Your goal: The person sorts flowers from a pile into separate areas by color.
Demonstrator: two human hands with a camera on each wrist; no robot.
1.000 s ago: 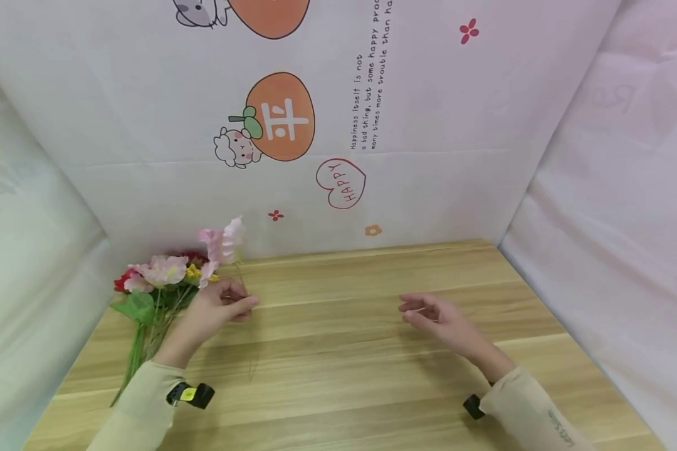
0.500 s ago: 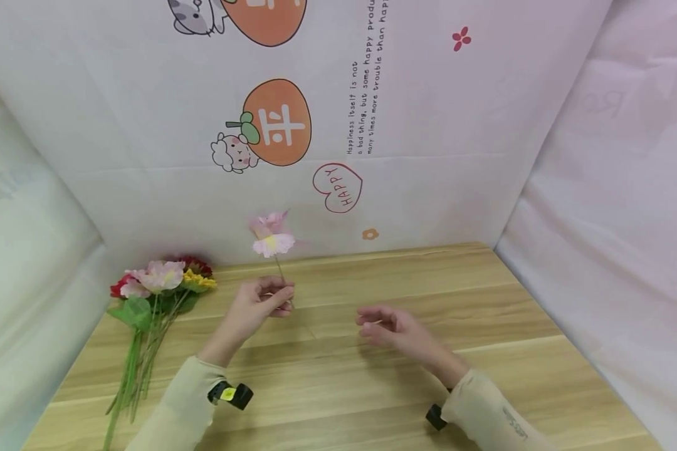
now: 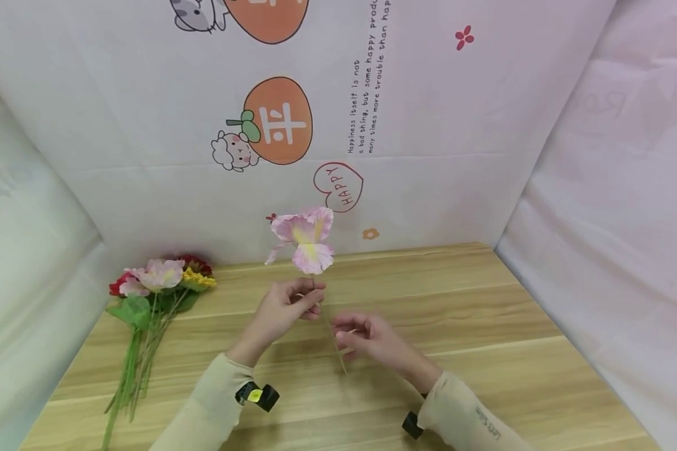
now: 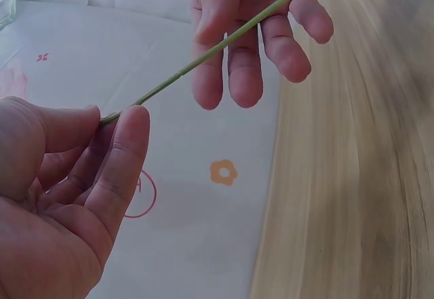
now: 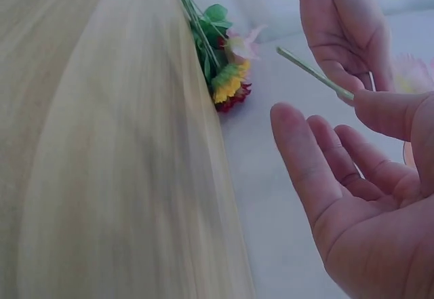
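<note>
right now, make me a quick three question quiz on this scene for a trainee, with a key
1. Which hand pinches the stem of the raised pink bloom?
2. True or false: in the head view, that bloom appears higher up than the right hand.
3. Where is the yellow flower? A) in the right hand; B) against the right wall; C) in the bunch on the table.

Key: 1. The left hand. 2. True. 3. C.

Pink flower (image 3: 304, 235), yellow-centred, ruffled petals uppermost; thin green stem (image 4: 180, 75) slanting, pinched in left hand (image 3: 284, 305).
</note>
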